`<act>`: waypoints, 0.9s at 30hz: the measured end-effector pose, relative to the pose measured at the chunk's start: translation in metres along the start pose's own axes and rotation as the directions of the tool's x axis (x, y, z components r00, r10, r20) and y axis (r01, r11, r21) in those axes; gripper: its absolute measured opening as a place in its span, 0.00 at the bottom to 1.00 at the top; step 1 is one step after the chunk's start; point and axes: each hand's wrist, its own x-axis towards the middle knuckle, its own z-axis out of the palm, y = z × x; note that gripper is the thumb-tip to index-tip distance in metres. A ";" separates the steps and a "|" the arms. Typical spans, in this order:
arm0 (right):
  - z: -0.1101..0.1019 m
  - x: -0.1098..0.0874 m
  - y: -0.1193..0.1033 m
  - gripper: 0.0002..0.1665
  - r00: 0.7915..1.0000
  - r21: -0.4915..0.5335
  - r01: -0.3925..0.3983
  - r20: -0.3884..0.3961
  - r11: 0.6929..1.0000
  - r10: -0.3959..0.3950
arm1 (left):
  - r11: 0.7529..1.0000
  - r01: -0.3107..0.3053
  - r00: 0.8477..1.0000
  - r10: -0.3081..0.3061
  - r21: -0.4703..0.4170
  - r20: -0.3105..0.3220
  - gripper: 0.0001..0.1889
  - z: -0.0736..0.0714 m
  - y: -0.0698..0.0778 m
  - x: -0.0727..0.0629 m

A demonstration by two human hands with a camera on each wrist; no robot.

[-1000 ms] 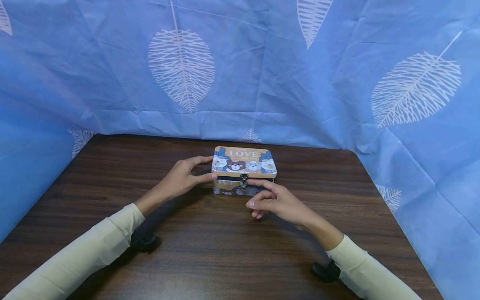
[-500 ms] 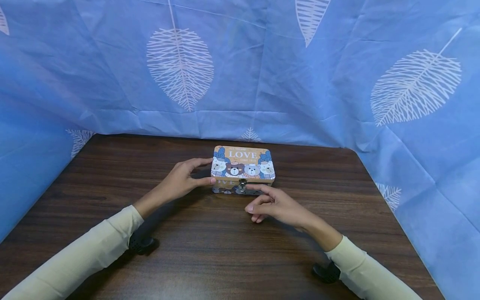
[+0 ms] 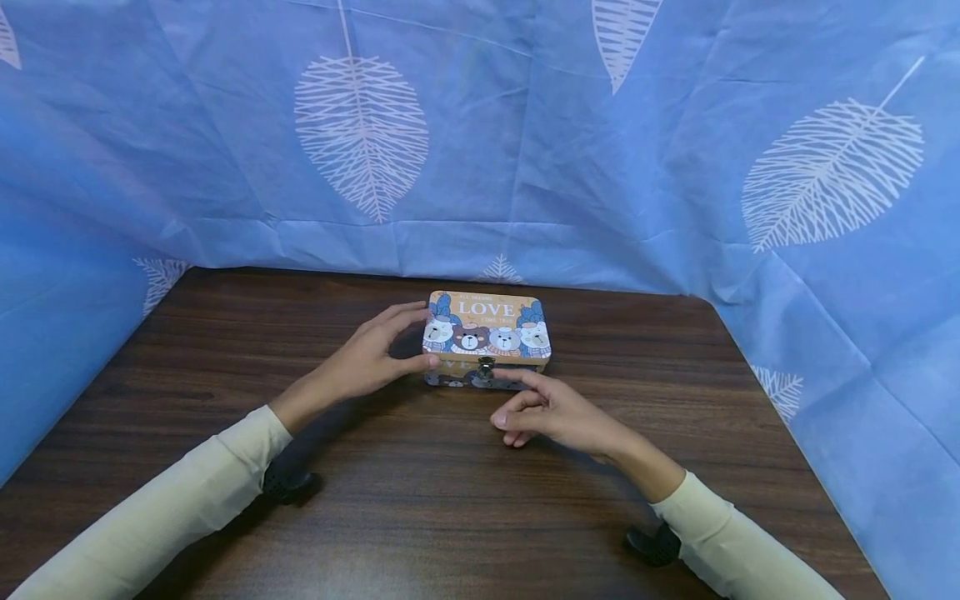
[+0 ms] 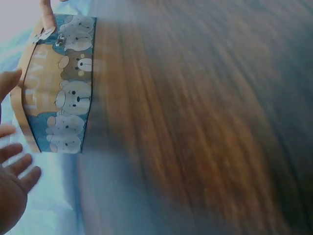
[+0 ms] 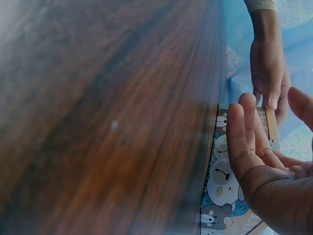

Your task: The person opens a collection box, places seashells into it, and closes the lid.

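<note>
A small rectangular tin box (image 3: 487, 329), printed with bears and the word LOVE, stands near the back of the table, its lid down. At its left end is my left hand (image 3: 360, 358): the thumb touches the front left edge of the lid, and the other fingers (image 4: 19, 169) are spread, clear of the box in the left wrist view. My right hand (image 3: 558, 412) is in front of the box, index finger stretched to the metal latch (image 3: 486, 367) and touching it. Its other fingers (image 5: 249, 132) are loosely bent and hold nothing. The fingertip partly covers the latch.
The dark wood-grain table (image 3: 450, 500) carries the box. Behind and beside it hangs a blue cloth (image 3: 487, 125) with white leaf prints. Dark devices (image 3: 654, 546) are worn at both wrists.
A dark gap under the lid has closed as the lid went down. My right index finger moved slightly down with the latch. The left fingers have lifted and spread a little.
</note>
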 end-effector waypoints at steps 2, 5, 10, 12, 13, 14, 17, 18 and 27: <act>0.000 0.000 0.001 0.48 1.000 0.001 0.000 0.002 1.000 0.000 | 0.996 -0.081 0.996 0.080 0.031 0.034 0.42 0.002 0.003 0.001; 0.000 0.000 0.002 0.48 1.000 0.000 0.001 0.003 1.000 -0.001 | 0.972 -0.217 0.973 0.209 0.094 0.094 0.40 0.008 0.006 0.003; 0.000 0.000 0.001 0.47 1.000 0.002 -0.003 0.003 1.000 0.003 | 0.939 -0.300 0.948 0.274 0.168 0.160 0.36 0.014 0.010 0.005; 0.000 0.000 0.001 0.46 1.000 0.003 -0.004 0.005 1.000 0.004 | 0.941 -0.285 0.951 0.255 0.182 0.174 0.35 0.015 0.010 0.004; 0.001 0.001 0.001 0.46 1.000 0.003 -0.007 0.007 1.000 0.007 | 0.943 -0.277 0.953 0.245 0.186 0.178 0.35 0.016 0.010 0.004; 0.001 0.001 0.002 0.46 1.000 0.004 -0.009 0.009 1.000 0.009 | 0.943 -0.273 0.954 0.239 0.189 0.182 0.35 0.016 0.009 0.003; 0.001 0.002 0.003 0.47 1.000 0.004 -0.015 0.020 1.000 0.015 | 0.944 -0.270 0.954 0.237 0.188 0.182 0.35 0.018 0.008 0.003; 0.001 0.002 0.003 0.47 1.000 0.003 -0.016 0.023 1.000 0.016 | 0.944 -0.272 0.954 0.239 0.186 0.180 0.35 0.018 0.008 0.004; -0.001 0.002 0.005 0.49 0.998 -0.023 -0.027 0.056 0.999 0.028 | 0.940 -0.272 0.956 0.239 0.205 0.173 0.35 0.018 0.010 0.004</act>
